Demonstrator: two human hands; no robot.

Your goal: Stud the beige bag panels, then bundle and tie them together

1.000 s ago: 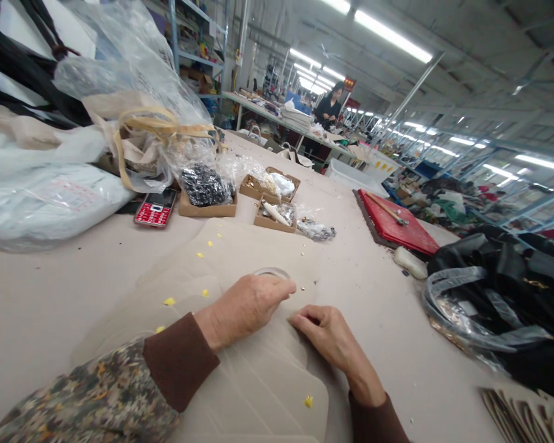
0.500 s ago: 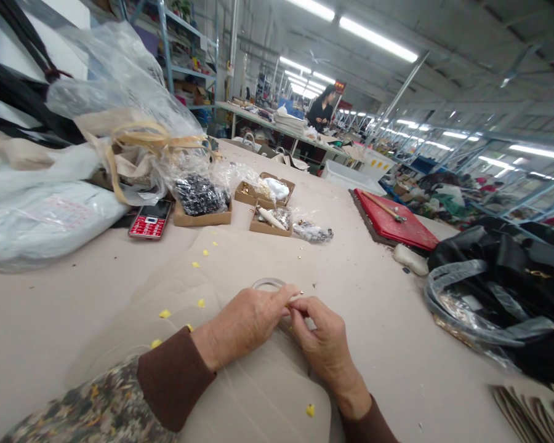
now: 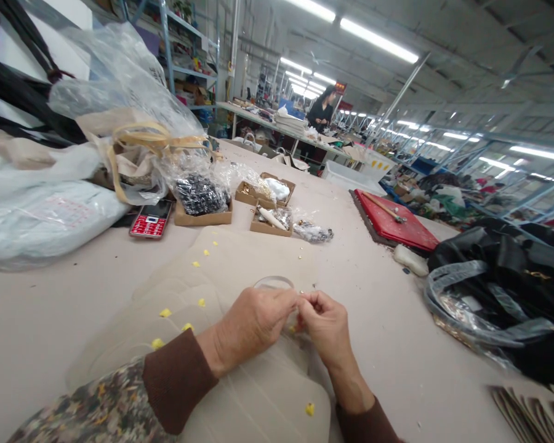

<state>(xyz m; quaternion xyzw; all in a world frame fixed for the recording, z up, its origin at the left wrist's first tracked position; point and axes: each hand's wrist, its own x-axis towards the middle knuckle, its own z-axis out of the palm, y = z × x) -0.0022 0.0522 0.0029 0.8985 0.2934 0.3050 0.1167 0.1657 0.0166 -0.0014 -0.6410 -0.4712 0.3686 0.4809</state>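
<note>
My left hand (image 3: 258,317) is closed, with thumb and forefinger pinched on a narrow light strap (image 3: 273,280), whose curved loop shows behind the knuckles. Fingertip to fingertip with it, my right hand (image 3: 325,320) is pinched shut too; whatever lies between its fingers is hidden. Both hands are over a stack of beige fabric panels (image 3: 263,394) with stitched lines. Small yellow tabs (image 3: 165,312) dot these panels. Just beyond the fingertips, a few tiny metal studs (image 3: 300,256) lie on the table.
Cardboard boxes (image 3: 270,229) of small hardware stand ahead, beside a red phone (image 3: 151,220). Plastic-wrapped bundles (image 3: 50,215) fill the left. On the right are a red board (image 3: 392,221) with a hammer (image 3: 383,206), and black bags (image 3: 512,277). A person (image 3: 321,114) stands far back.
My right hand has risen slightly and its fingers have drawn in against the left fingertips. The strap loop has shifted a little to the right. Objects around the table stay put.
</note>
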